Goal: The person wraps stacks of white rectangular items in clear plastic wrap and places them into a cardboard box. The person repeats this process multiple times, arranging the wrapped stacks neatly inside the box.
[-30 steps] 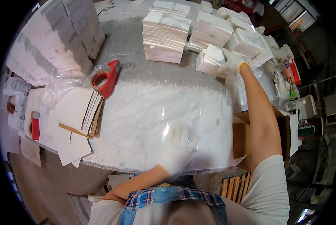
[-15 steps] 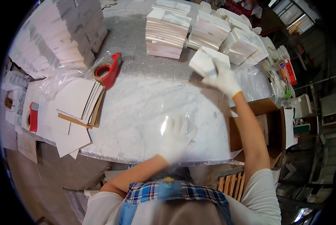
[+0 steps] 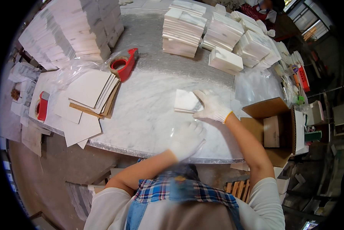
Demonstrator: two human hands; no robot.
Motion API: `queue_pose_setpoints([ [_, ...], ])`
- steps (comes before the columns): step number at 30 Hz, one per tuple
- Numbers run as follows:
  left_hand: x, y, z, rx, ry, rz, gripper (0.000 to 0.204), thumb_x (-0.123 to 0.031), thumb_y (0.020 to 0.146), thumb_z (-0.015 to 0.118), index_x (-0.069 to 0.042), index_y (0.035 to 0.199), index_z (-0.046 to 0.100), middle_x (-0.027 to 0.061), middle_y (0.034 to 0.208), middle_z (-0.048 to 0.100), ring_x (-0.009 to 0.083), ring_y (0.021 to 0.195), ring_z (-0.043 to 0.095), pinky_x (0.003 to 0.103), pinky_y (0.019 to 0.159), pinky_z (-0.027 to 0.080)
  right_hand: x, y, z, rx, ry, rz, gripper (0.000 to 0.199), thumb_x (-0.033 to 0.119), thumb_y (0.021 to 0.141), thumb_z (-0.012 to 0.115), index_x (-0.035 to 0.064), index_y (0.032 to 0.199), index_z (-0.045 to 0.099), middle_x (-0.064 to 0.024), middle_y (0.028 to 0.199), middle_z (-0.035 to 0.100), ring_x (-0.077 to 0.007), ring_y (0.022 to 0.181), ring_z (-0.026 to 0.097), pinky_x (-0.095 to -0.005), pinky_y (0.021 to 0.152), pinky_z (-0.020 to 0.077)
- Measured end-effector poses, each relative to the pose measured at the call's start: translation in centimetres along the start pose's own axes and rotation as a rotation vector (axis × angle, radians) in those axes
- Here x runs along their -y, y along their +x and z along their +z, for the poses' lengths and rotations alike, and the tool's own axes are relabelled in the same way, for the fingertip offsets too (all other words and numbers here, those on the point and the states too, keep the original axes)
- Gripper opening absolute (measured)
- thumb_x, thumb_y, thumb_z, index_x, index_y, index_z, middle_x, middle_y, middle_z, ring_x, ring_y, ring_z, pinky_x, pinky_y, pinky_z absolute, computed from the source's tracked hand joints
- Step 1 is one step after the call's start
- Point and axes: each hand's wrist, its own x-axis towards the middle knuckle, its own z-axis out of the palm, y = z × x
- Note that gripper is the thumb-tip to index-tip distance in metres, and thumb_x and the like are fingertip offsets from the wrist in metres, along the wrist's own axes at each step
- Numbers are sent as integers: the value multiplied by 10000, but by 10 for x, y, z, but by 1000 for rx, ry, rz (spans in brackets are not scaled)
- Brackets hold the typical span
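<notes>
1. Well, in the head view, the right hand (image 3: 213, 106) pinches white tiles (image 3: 185, 100) between thumb and fingers, at its left side.
2. The left hand (image 3: 187, 140) is over the counter (image 3: 141, 111), just below the tiles; I cannot tell if it grips anything.
3. An open brown box (image 3: 269, 107) sits right of the right hand.

2 red tape dispensers (image 3: 131, 66) at left, white sheets (image 3: 88, 89) between them, open cardboard box (image 3: 267, 107) at right
</notes>
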Motion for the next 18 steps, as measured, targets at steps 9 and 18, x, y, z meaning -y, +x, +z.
queue_pose_setpoints([
  [9, -4, 2, -7, -67, -21, 7, 344, -293, 832, 716, -35, 1039, 621, 155, 1092, 582, 327, 1033, 550, 453, 879, 454, -6, -7, 5, -8, -31, -50, 956, 479, 685, 873, 62, 1459, 498, -237, 1380, 558, -431, 1271, 527, -487, 1082, 457],
  [18, -2, 4, -13, -54, -72, -23, 350, -271, 818, 716, -42, 1063, 614, 168, 1143, 579, 341, 1068, 546, 460, 921, 450, -24, -7, 6, -22, 126, 17, 932, 502, 741, 815, 62, 1493, 487, -225, 1450, 538, -429, 1328, 502, -481, 1121, 430],
])
